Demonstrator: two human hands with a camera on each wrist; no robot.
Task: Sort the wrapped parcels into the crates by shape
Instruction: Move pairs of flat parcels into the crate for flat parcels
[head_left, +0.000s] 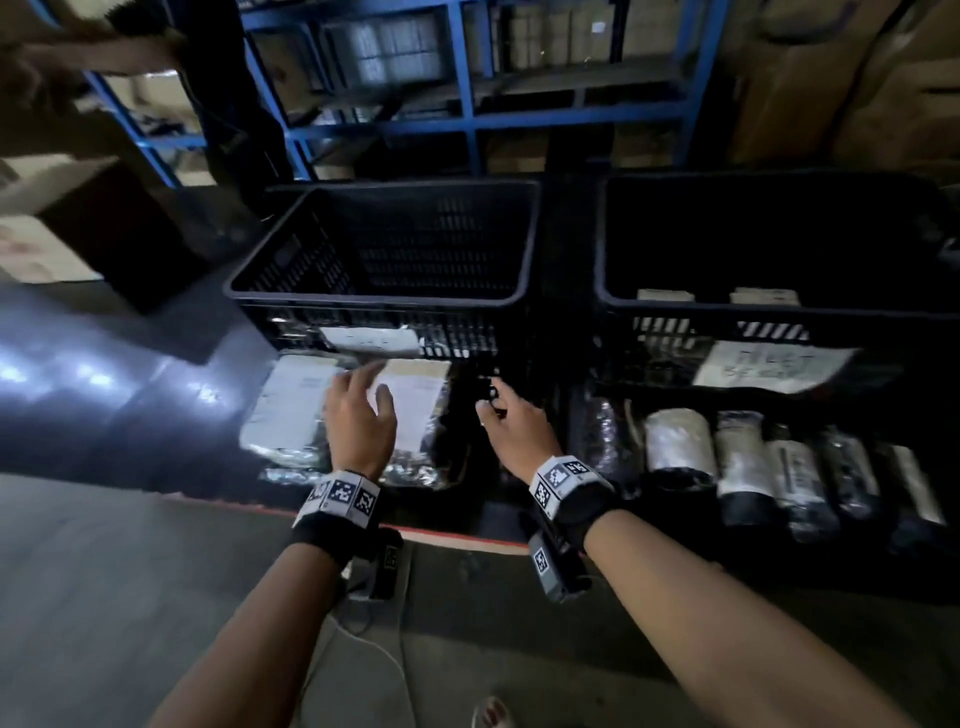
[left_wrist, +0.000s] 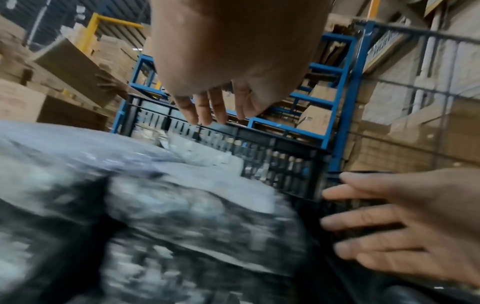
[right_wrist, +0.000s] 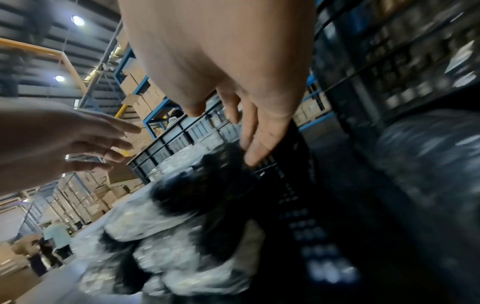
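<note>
Two black plastic crates stand side by side: the left crate (head_left: 384, 296) looks empty and the right crate (head_left: 769, 306) carries a handwritten paper label. Flat wrapped parcels (head_left: 291, 410) lie in a pile before the left crate. Rolled, cylinder-shaped parcels (head_left: 680, 447) lie in a row before the right crate. My left hand (head_left: 363, 410) hovers over the flat parcels (left_wrist: 155, 195) with its fingers (left_wrist: 207, 111) spread and holding nothing. My right hand (head_left: 501, 415) reaches toward the dark gap between the crates, fingers (right_wrist: 255, 144) straight and relaxed, empty.
Blue steel racking (head_left: 467, 119) with cardboard boxes stands behind the crates. A cardboard box (head_left: 93, 234) sits at the left. A red-edged platform rim (head_left: 457, 538) runs below the parcels. People stand far off at the lower left of the right wrist view (right_wrist: 55, 242).
</note>
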